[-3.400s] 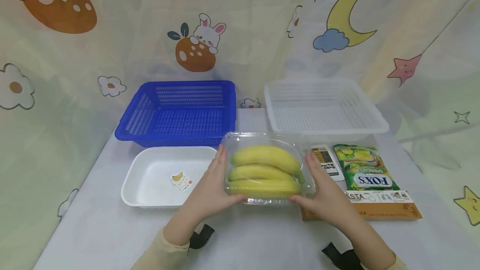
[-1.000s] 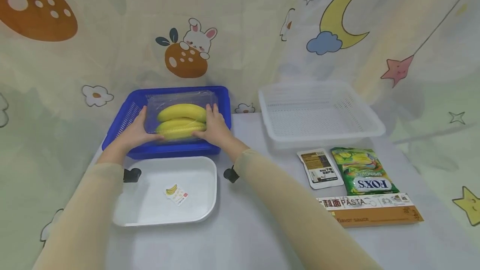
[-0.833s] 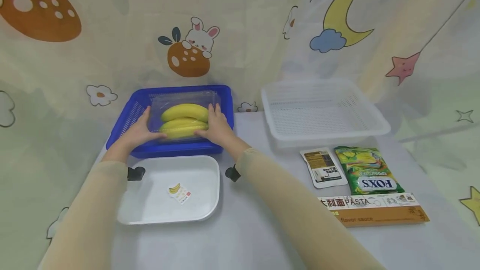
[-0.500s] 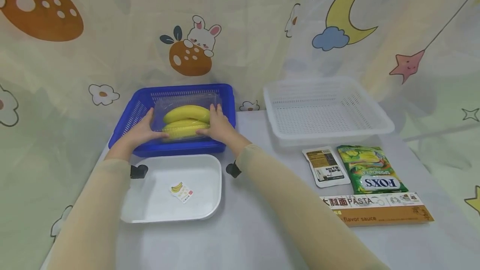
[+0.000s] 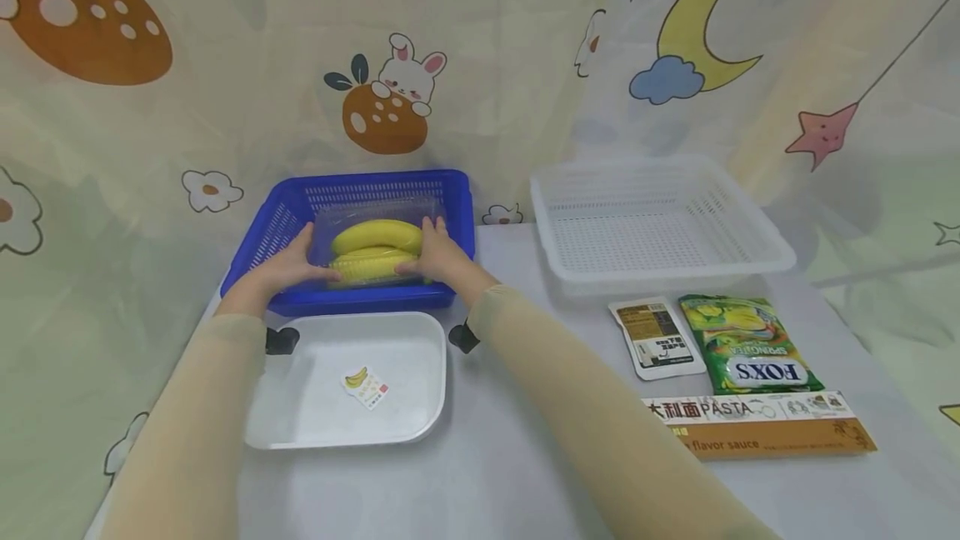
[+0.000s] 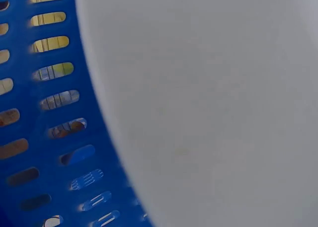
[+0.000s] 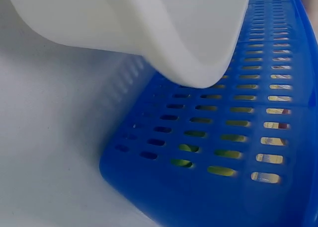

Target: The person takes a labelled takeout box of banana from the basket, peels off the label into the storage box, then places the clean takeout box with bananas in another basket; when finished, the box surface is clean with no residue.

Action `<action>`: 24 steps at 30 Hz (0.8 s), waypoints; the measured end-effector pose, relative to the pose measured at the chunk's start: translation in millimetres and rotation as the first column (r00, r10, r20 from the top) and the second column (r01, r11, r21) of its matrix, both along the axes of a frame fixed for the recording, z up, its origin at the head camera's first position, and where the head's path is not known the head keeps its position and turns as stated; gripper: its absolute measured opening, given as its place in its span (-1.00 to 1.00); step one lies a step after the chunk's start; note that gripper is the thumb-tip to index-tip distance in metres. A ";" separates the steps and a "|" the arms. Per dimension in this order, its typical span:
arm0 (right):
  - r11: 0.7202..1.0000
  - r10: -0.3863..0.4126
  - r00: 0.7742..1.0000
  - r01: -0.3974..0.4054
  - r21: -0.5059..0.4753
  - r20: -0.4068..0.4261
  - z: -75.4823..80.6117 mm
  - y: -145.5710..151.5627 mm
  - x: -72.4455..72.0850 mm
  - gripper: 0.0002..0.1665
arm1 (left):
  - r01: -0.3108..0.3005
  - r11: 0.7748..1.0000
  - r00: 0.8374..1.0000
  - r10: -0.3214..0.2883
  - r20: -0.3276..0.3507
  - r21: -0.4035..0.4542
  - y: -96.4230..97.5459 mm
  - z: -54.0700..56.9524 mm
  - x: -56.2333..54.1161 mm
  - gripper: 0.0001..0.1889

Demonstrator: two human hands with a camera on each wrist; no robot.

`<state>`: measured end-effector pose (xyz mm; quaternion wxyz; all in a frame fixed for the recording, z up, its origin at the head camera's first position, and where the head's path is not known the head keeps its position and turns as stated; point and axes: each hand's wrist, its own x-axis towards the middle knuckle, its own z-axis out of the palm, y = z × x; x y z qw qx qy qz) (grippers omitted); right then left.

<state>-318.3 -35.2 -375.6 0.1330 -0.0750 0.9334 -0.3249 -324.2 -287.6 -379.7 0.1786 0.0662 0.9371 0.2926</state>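
In the head view a clear plastic box of yellow bananas sits inside the blue basket, below its rim. My left hand grips the box's left side, thumb along the front edge. On the right side my right hand holds it the same way, fingers at the far corner. Both wrist views show mainly the basket's slotted wall and the white tray; the hands' grip is out of sight there. Yellow and green show through the slots.
Directly before the basket lies the white tray with a banana sticker card in it. A white basket stands back right. In front of it lie a white pouch, a green FOX'S bag and a pasta box.
Both hands have carried the box of bananas from the middle of the table leftward into the blue basket. Over the last second it has sunk slightly lower inside.
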 end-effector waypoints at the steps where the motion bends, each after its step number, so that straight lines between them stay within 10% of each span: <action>1: 1.000 0.000 1.000 0.000 0.003 -0.002 -0.2 -0.6 0.3 0.24 | 0.000 1.000 1.000 0.000 0.000 0.001 -0.2 -0.1 0.2 0.24; 24: 0.996 -0.041 0.999 0.039 0.081 0.023 -1.0 -5.7 7.3 0.25 | 0.027 0.999 0.999 -0.028 -0.037 -0.025 2.4 -2.9 1.0 0.24</action>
